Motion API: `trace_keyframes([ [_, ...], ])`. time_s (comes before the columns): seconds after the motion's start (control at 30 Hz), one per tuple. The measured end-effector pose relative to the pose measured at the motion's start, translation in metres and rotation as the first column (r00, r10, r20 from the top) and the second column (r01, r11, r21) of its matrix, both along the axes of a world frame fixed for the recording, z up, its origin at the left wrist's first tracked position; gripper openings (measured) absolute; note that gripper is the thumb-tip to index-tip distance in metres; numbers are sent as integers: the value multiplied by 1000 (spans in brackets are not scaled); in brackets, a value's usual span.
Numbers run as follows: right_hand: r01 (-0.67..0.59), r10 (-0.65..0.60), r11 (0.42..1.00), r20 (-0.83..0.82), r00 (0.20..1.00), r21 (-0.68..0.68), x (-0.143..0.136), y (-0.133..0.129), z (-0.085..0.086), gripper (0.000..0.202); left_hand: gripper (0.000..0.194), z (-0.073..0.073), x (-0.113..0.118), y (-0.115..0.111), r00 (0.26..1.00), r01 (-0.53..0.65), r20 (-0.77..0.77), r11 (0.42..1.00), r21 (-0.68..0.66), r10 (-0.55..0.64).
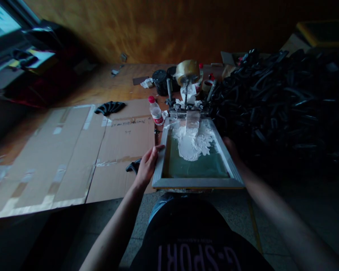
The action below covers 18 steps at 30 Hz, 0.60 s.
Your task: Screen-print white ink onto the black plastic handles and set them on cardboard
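Note:
A metal-edged screen frame [198, 183] with a green mesh sits in front of me, hinged to a clamp [186, 109] at its far side. Thick white paste [190, 146] is spread over the mesh's far half, with a flat blade [192, 122] standing in it. My left hand [147, 165] is closed on the frame's left edge, thumb uppermost. At the right edge, my right hand [232, 149] grips the frame, its fingers partly hidden and dark. A black curved piece [133, 166] lies beside my left hand; whether they touch is unclear.
Flattened cardboard [124, 139] covers the left table, with black curved parts [110, 108] on it. A red-capped bottle [156, 111] stands left of the clamp. Behind are black tubs [160, 81] and a tape roll [188, 71]. A large heap of black parts [282, 101] fills the right.

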State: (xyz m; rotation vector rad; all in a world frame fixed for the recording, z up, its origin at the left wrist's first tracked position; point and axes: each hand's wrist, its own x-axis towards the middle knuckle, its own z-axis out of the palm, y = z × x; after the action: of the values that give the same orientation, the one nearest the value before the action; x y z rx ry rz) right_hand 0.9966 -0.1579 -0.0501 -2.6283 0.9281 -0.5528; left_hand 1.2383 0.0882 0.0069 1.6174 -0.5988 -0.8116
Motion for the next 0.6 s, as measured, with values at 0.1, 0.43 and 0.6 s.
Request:
trace_keyframes([
  [0.1,158,-150,985,103,983,-68,20,-18,17,36,64,-52,-7,10,997,15,-76,994,107,-7],
  [0.43,-374,366,927,-263,892,23,76,41,24,14,63,-113,-2,10,1000,-3,31,972,235,-5],
  [0.6,-667,669,738,-234,706,97,44,47,31,25,63,-105,-6,10,1000,-10,21,969,245,5],
])
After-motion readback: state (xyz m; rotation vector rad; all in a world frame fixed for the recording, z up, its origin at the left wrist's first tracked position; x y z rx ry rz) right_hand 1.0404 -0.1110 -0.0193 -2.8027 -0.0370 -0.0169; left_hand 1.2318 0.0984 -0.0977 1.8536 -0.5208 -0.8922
